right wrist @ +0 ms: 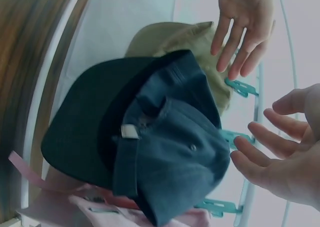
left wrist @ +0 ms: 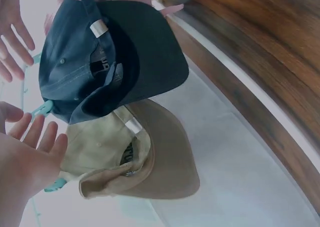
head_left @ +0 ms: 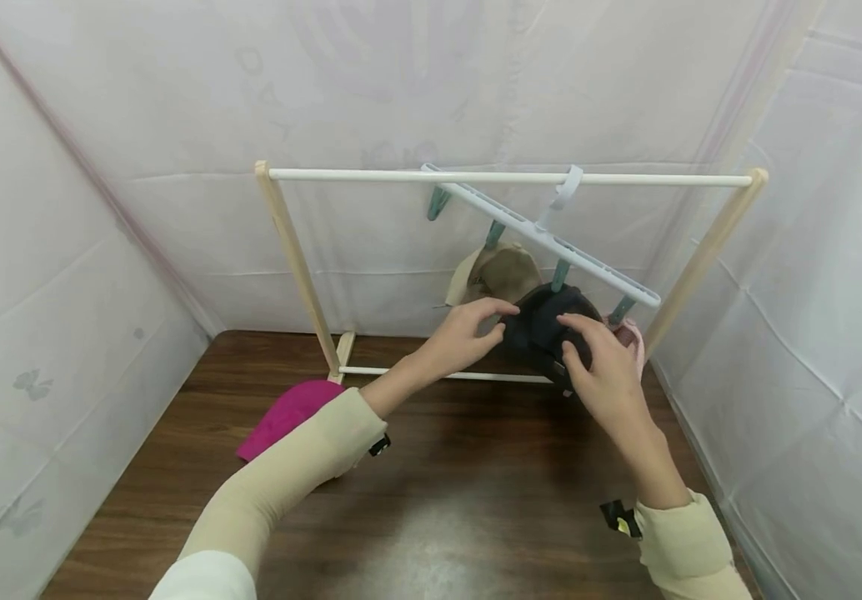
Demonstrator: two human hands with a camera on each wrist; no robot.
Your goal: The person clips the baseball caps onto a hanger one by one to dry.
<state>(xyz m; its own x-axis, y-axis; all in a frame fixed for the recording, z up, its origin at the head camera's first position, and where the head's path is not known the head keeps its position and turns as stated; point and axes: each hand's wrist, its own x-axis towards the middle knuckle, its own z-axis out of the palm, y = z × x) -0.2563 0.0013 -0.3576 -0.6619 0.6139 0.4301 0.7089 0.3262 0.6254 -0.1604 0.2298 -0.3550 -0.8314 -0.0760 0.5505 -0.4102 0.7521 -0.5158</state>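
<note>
A navy baseball cap [head_left: 539, 329] hangs from a green clip [head_left: 560, 275] on a pale blue clip hanger [head_left: 524, 227]. My left hand [head_left: 461, 337] is just left of this cap, its fingers loosely bent and apart from one another. On the other side my right hand [head_left: 605, 375] is held in much the same way. Both wrist views show the left hand [left wrist: 32, 157] and the right hand [right wrist: 290, 149] with nothing in their fingers, close by the clips. Beyond the navy cap hangs a beige cap [left wrist: 167, 157]; a pink cap [head_left: 632, 340] hangs at the near end, partly hidden.
The hanger hooks over the white rail [head_left: 371, 176] of a wooden-legged rack [head_left: 292, 258]. One more clip [head_left: 437, 202] at its far end holds nothing. A magenta cap [head_left: 288, 414] lies on the brown table [head_left: 198, 467] at left, partly behind my left forearm.
</note>
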